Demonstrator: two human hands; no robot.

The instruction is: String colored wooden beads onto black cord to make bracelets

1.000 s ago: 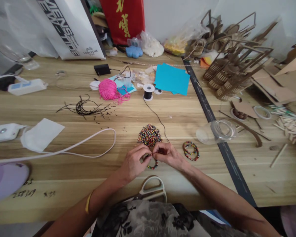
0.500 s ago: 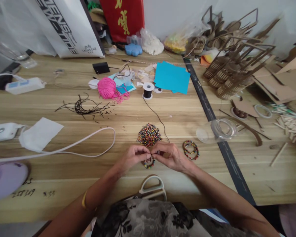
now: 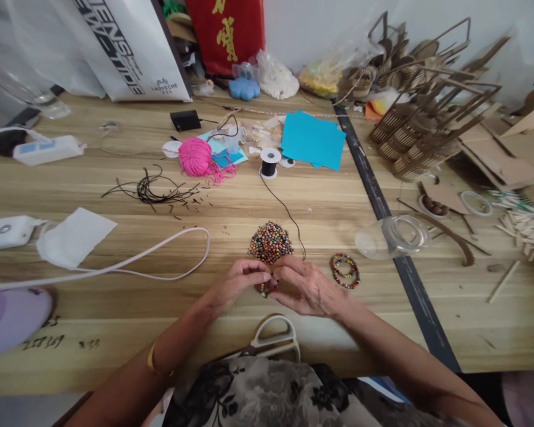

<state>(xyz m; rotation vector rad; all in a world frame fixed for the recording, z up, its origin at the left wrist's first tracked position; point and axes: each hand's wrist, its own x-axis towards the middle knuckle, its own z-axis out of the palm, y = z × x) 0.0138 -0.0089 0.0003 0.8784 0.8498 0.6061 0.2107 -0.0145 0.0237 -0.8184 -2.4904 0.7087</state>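
Observation:
Fingertips of my left hand [image 3: 238, 283] and my right hand [image 3: 305, 286] meet just in front of a heap of small multicoloured beads [image 3: 270, 242]. A beaded bracelet [image 3: 264, 290] hangs between them, partly hidden by the fingers. My left thumb and forefinger pinch its top, where the cord's ends are too small to make out. The right fingers curl in at the same spot, thumb a little lower. To the right lie two finished-looking beaded bracelets [image 3: 345, 271], one inside the other. A spool of black cord [image 3: 269, 163] stands beyond the heap, its loose end trailing toward my right hand.
White-handled scissors [image 3: 276, 335] lie close to my body. Cut black cords [image 3: 153, 188] and a pink yarn ball [image 3: 195, 157] are at left, with a white cable [image 3: 178, 237] nearer. Blue paper sheets [image 3: 314, 140], a clear plastic cup [image 3: 391, 236] and brown baskets [image 3: 409, 148] stand right.
The right thumb has moved down and away from the left fingertips, and the right hand has turned slightly. The bracelet hangs a bit higher and is more covered. The view has shifted slightly.

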